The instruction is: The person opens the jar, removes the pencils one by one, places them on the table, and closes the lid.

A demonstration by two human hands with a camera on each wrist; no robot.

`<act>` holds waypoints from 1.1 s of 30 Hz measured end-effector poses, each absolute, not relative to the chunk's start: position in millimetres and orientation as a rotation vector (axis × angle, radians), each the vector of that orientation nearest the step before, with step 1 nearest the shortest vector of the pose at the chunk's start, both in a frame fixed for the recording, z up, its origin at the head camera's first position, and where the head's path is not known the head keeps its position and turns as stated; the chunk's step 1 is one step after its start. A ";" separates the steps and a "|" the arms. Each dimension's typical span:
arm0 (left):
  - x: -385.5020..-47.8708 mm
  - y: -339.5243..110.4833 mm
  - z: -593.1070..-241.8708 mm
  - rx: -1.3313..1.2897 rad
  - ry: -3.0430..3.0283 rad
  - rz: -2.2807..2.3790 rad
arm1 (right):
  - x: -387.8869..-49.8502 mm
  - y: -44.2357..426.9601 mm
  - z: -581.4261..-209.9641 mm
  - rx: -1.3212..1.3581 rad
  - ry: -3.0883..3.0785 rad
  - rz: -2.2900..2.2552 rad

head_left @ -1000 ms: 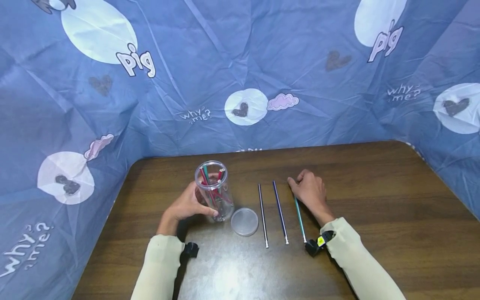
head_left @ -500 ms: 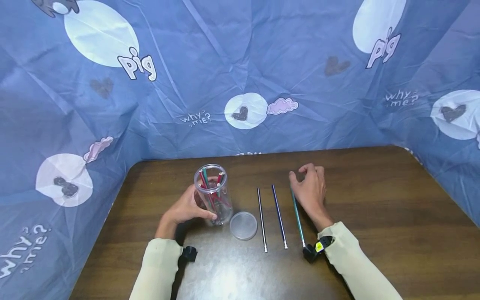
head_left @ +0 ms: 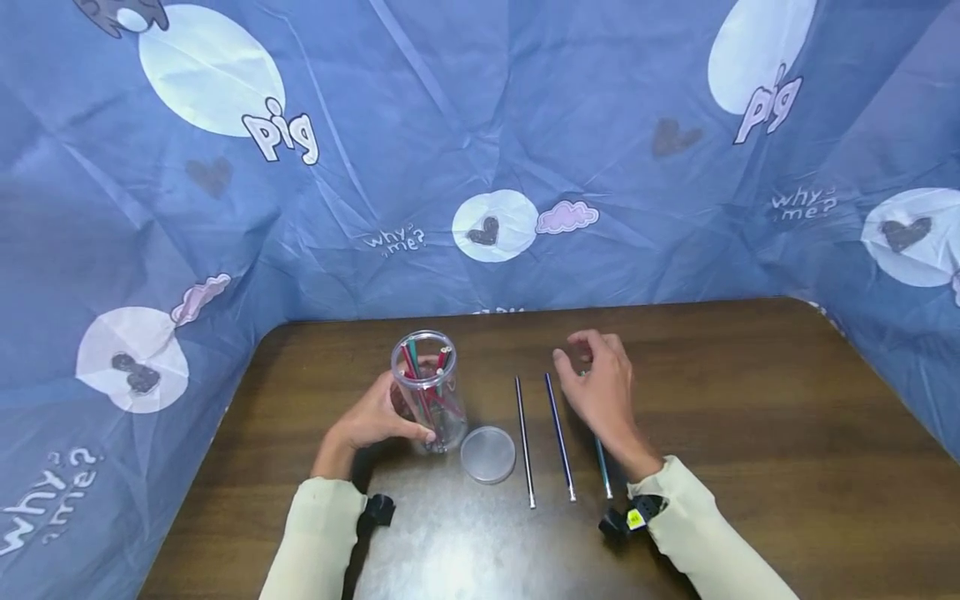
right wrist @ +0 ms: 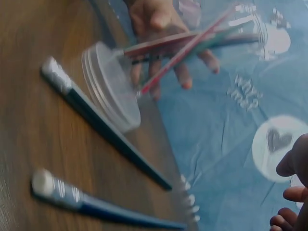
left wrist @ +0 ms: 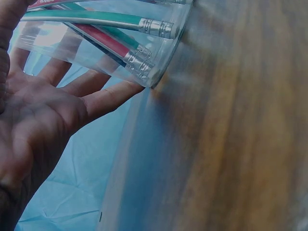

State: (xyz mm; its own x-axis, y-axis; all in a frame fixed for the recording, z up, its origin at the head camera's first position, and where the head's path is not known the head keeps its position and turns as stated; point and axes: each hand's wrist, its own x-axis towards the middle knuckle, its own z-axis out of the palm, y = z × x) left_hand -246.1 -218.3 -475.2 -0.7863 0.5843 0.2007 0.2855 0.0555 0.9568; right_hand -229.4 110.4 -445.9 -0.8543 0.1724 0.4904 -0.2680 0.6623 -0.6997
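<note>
My left hand [head_left: 372, 414] grips a clear plastic jar [head_left: 453, 427] around its side, thumb at the front and fingers behind. Inside lean several red, green and dark pencils [left wrist: 103, 19], their eraser ends down at the jar's base in the left wrist view. Over a green pencil [head_left: 603, 471] hovers my right hand [head_left: 602, 390], fingers loosely bent, holding nothing. Its thumb and fingertips are near the far end of a blue pencil [head_left: 558, 437], apart from it. Further left lies a black pencil [head_left: 525, 446], parallel to the blue one.
Between the jar and the black pencil lies a round translucent lid [head_left: 488, 455], flat on the brown wooden table [head_left: 750, 433]. Blue printed cloth [head_left: 630, 225] hangs behind the table and along both sides. A camera is strapped to each wrist.
My right hand has left the far end of the green pencil, lifted and shifted left toward the blue pencil. The left hand and jar hold their place.
</note>
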 end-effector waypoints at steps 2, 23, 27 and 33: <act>-245.8 -218.0 -476.0 0.890 2.085 1.802 | -224.9 105.9 -443.4 0.088 -2.365 1.089; -245.0 -218.3 -477.2 0.883 2.079 1.828 | -205.3 56.6 -427.9 0.448 -2.263 1.505; -245.4 -218.7 -477.9 0.909 2.074 1.832 | -203.4 43.6 -423.4 0.473 -2.228 1.594; -246.3 -217.4 -477.5 0.909 2.066 1.835 | -204.1 27.9 -417.3 0.464 -2.152 1.804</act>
